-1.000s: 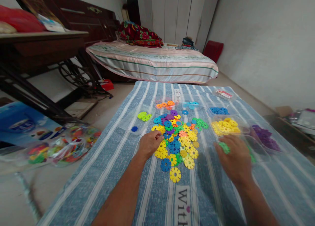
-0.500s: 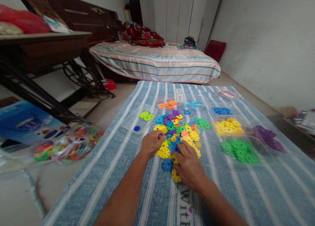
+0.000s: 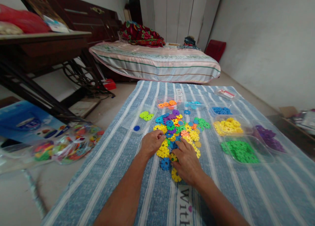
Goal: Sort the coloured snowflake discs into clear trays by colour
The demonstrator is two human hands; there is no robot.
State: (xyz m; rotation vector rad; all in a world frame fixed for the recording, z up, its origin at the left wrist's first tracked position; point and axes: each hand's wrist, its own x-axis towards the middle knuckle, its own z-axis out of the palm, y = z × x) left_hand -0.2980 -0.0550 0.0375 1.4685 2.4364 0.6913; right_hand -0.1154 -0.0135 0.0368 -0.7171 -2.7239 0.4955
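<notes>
A mixed pile of notched plastic snowflake discs (image 3: 185,133) lies on the striped cloth, in yellow, blue, purple, green and orange. On the pile's left side is my left hand (image 3: 152,143), its fingers curled together beside yellow discs (image 3: 162,151); whatever they may hold is hidden. My right hand (image 3: 187,160) reaches over the near part of the pile with fingers apart, touching discs there. Just left of its fingertips lies a blue disc (image 3: 165,164). A yellow disc (image 3: 176,175) sits at the pile's near end, close to the thumb.
Clear tubs on the right hold green discs (image 3: 242,151), yellow discs (image 3: 227,126), blue discs (image 3: 221,111) and purple discs (image 3: 268,138). Farther trays carry orange discs (image 3: 167,104), light blue discs (image 3: 193,104) and lime discs (image 3: 146,116). A bed (image 3: 157,65) stands beyond the table.
My right hand has shifted slightly left and back over the pile. The near blue disc has slid a little left. My left hand stays where it was.
</notes>
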